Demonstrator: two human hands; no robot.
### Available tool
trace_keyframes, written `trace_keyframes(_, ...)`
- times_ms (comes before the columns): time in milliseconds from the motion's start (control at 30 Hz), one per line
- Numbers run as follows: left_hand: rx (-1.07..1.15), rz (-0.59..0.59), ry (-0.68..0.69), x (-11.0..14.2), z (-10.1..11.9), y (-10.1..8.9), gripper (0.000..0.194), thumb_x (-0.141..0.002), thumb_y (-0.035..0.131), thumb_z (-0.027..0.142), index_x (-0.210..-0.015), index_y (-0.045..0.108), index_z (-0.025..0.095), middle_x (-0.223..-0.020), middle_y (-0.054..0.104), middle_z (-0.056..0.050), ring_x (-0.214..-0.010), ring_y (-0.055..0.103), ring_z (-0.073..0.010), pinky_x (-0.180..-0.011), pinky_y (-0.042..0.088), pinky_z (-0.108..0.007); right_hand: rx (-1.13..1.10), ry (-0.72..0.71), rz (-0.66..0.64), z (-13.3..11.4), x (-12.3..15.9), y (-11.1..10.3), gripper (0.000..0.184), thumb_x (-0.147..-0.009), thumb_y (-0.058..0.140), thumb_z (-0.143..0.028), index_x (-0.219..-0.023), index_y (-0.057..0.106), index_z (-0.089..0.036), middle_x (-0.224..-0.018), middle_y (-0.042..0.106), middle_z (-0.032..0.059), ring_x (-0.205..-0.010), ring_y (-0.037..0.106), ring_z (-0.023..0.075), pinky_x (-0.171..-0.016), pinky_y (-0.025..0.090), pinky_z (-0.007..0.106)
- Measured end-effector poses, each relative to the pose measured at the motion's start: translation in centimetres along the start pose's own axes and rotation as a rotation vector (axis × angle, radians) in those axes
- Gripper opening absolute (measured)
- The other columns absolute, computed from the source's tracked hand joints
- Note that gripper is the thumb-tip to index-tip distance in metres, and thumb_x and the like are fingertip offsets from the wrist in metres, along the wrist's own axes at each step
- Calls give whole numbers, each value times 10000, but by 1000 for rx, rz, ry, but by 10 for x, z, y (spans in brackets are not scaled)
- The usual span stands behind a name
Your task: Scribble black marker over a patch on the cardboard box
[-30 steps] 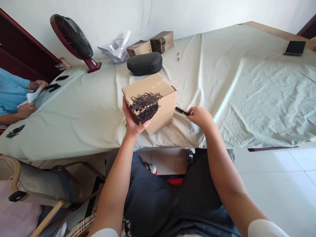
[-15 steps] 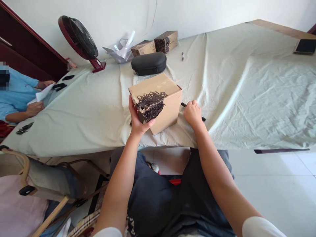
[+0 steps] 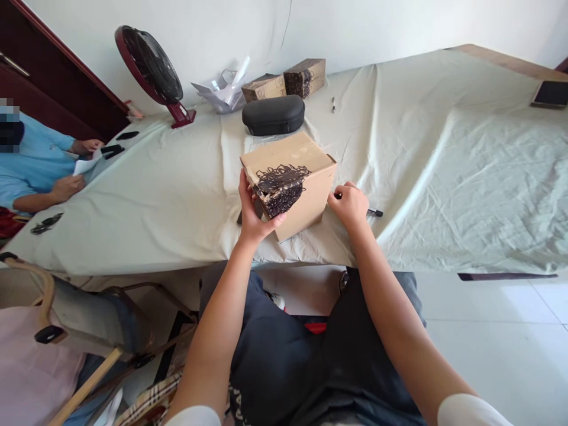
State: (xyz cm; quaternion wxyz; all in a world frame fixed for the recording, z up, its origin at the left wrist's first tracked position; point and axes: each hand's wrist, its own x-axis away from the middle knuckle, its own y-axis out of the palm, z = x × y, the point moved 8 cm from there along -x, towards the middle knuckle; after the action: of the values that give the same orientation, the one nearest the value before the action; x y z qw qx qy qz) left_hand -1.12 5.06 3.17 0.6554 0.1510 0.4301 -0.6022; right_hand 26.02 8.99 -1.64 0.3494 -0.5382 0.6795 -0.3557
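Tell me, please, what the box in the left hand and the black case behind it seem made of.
The box: probably cardboard, matte brown, with flat panels and straight edges. The black case: perhaps molded foam or plastic, dull, smooth and rounded; any fabric covering is unclear.

On the table (image 3: 444, 171), case (image 3: 274, 115) behind carton (image 3: 290, 177) — boxes (image 3: 305, 79) behind the case — fan (image 3: 153, 66) to the left.

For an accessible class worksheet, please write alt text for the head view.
A person's left hand grips a black-scribbled cardboard box; the right hand holds a black pen beside it. Behind the box, on the cloth-covered table, lies a black case.
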Motion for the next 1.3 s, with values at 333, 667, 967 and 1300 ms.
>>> trace_keyframes(333, 34, 3, -69, 6, -13, 1, 1269, -763, 584, 1008, -1726, 48, 380, -1733, 377, -158, -1617, 416, -391, -1322, 364, -542, -763, -502, -271, -33, 21, -8, 839, -981, 467, -779, -1679, 391, -320, -1712, 497, 93, -1572, 451, 336, -1252, 422, 495)
trace_keyframes(667, -660, -395, -880, 25, -82, -21, 742, -1035, 428, 670, -1640, 479, 242, -1708, 475, -218, -1607, 383, -491, -1255, 323, -772, -1067, -340, -440, -41, 25, 19, 933, -756, 728, -798, -1520, 551, -294, -1537, 655, 125, -1371, 651, 346, -1134, 576, 473)
trace_keyframes(967, -912, -387, -993, 17, -81, -31, 840, -886, 716, 593, -1569, 513, 148, -1544, 558, -316, -1461, 528, -522, -1166, 473, -622, -1326, -339, -450, -36, 21, 29, 863, -743, 893, -626, -1506, 596, -351, -1581, 649, 50, -1465, 604, 357, -1195, 553, 491)
trace_keyframes(1300, -885, -54, -1132, 14, -110, -53, 847, -830, 801, 539, -1453, 506, 47, -1411, 676, -330, -1342, 665, -487, -1089, 560, -559, -1441, 3, -436, -11, 15, 46, 822, -544, 907, -718, -1201, 724, -257, -1184, 846, 95, -1180, 781, 431, -1033, 652, 603)
